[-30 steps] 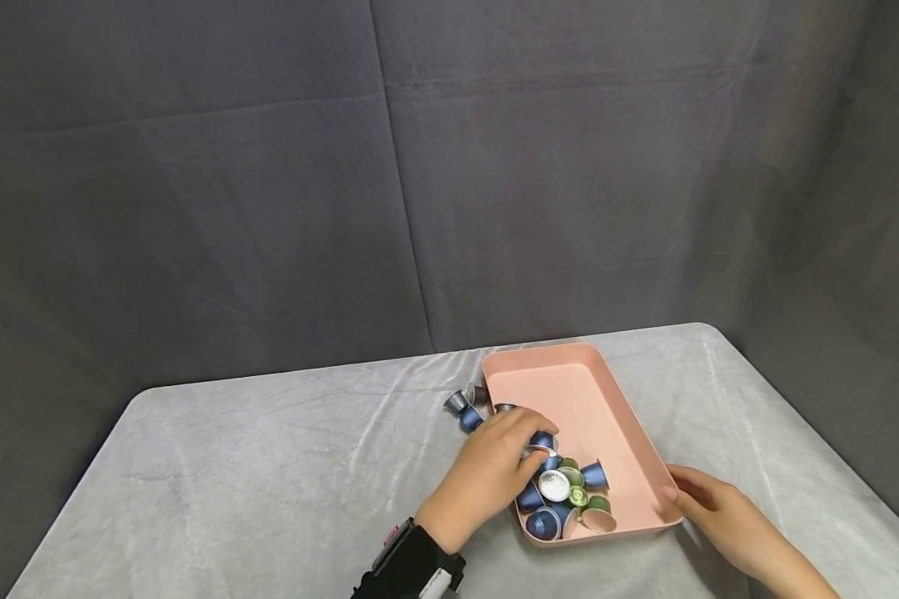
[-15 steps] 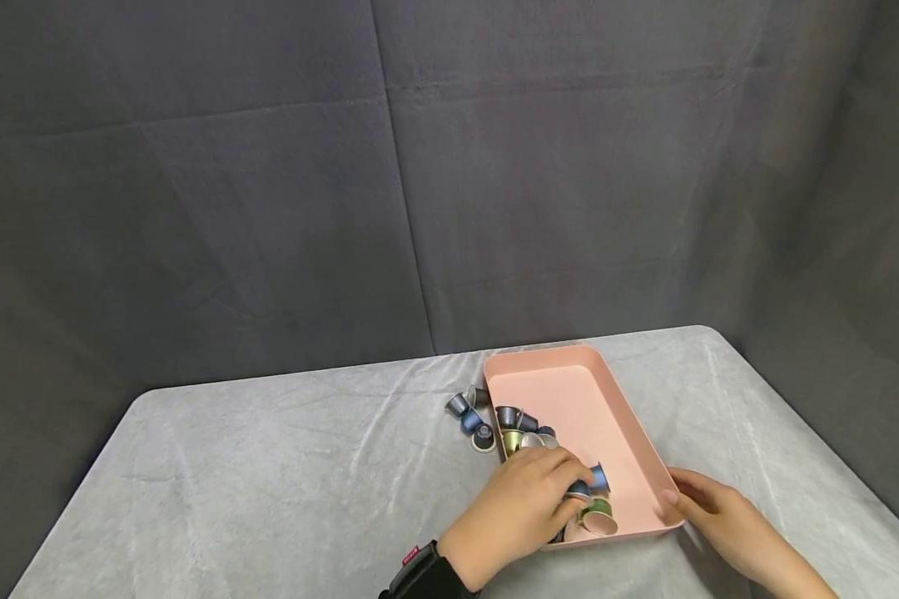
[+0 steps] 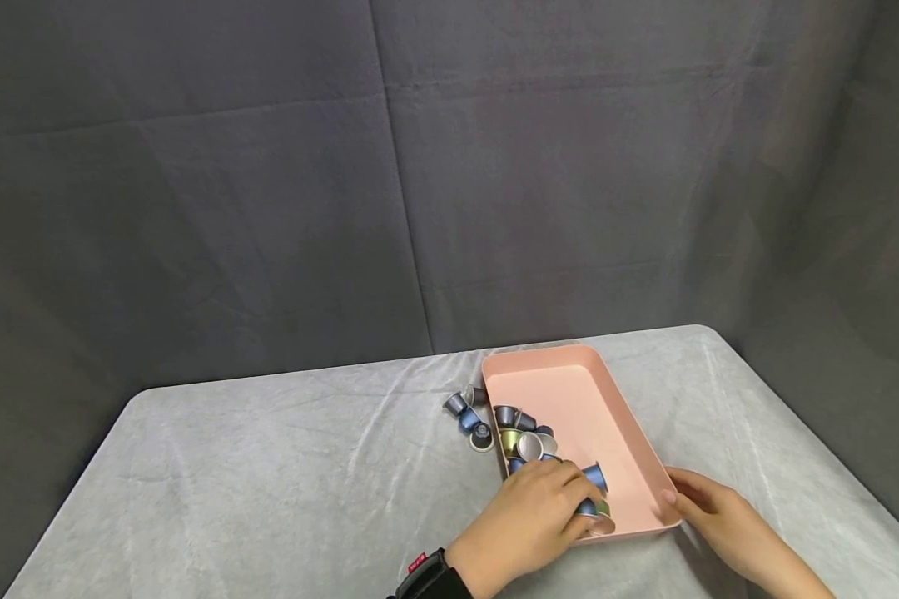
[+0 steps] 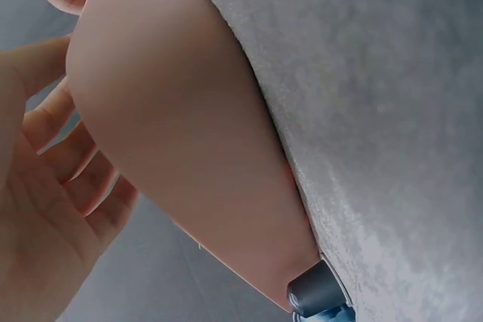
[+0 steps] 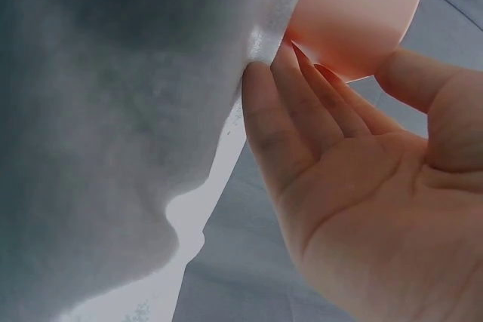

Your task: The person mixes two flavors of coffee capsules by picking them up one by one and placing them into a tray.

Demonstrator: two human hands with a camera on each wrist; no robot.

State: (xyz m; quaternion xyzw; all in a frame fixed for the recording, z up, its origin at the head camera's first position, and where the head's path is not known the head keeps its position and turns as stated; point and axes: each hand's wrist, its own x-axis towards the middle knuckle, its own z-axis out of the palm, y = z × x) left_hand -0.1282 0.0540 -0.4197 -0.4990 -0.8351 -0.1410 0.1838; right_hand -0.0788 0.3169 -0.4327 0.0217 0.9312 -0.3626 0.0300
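My left hand (image 3: 528, 516) reaches over the near left wall of a shallow pink tray (image 3: 569, 376). Between its thumb and forefinger shows a blue coffee capsule (image 3: 587, 507). The hand covers most of the capsules at that end. Along the tray's left wall lie dark, green and silver-lidded capsules (image 3: 528, 447). Another blue capsule (image 3: 595, 477) sits just beyond the fingers. At the near right corner, my right hand (image 3: 722, 524) grips the tray, thumb on the rim. In the right wrist view its fingertips (image 5: 260, 81) reach low along the tray's outer side.
Outside the tray's left wall, several dark and blue capsules (image 3: 469, 420) lie on the grey cloth-covered table (image 3: 270, 482). One dark capsule (image 4: 315, 289) stands against the outer wall in the left wrist view. A grey curtain (image 3: 270, 208) hangs behind the table.
My left hand has moved towards the tray's near end and slightly right, uncovering the capsules along the left wall and a dark one outside it. The tray and right hand stay in place.
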